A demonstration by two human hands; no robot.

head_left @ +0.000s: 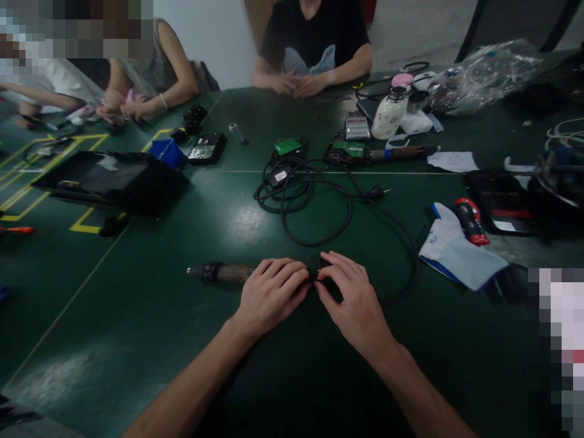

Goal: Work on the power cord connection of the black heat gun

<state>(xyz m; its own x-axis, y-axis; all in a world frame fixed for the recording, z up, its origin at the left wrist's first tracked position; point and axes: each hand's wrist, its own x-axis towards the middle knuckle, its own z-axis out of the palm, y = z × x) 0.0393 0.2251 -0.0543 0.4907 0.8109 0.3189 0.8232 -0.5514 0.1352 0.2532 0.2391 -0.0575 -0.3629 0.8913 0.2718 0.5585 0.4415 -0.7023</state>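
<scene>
An electric screwdriver [230, 272] lies on the green table, its bit end pointing left. My left hand [272, 291] is closed over the rear half of its body and hides that part. At the tool's back end, the fingers of my right hand [350, 295] pinch a small black cable connector [313, 275], which is partly covered by the fingertips. Whether the connector sits fully in the tool cannot be seen. From near my right hand a black power cord [416, 258] curves up to a loose coil with a black adapter [279, 176] and a plug [378, 192].
Behind the coil lie several hard drives [206, 148] and a second electric screwdriver [404, 152]. A work glove [465, 252] and a red-black screwdriver handle [472, 222] are at right. A black tray [109, 179] stands at left, a bottle [390, 112] at back. People sit across the table.
</scene>
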